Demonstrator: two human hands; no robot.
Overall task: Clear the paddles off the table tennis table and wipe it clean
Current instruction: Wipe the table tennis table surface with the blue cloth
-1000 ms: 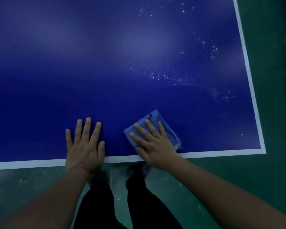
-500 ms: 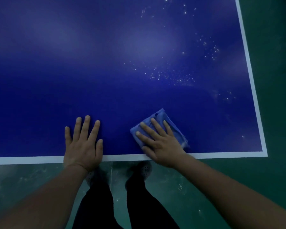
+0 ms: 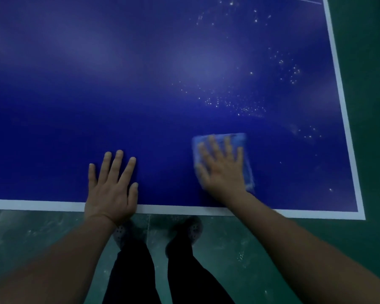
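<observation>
Inspection of the near right corner of the dark blue table tennis table with white edge lines [image 3: 53,204], which fills the upper two thirds of the frame.

Right hand [image 3: 223,170]: laid flat on one folded light blue wiping cloth [image 3: 247,163], right of centre in the frame, a little in from the near white line. The fingers are straight and slightly apart, pressing the cloth down, not curled round it. Hand and cloth are blurred, which suggests a wiping stroke in hand. A flat palm spreads pressure over the whole fold, in my judgement the reason for this hold.

Left hand [image 3: 111,189]: flat on the bare blue surface, lower centre-left of the frame, heel of the palm over the near white line. Its fingers are straight and spread, holding nothing. It appears placed as a prop for the person leaning over the table.

White specks or droplets [image 3: 235,104]: scattered in clusters in the upper right and right of the frame, above and to the right of the cloth, apart from it. I judge this area not yet wiped.

Count: hands, two; cloth, one; paddles, none in view, so the clearing step looks done on the part shown. Specks too many and too fine to count.

Below the table edge: green floor [image 3: 316,249], two dark trouser legs [image 3: 132,270], two shoes.
</observation>
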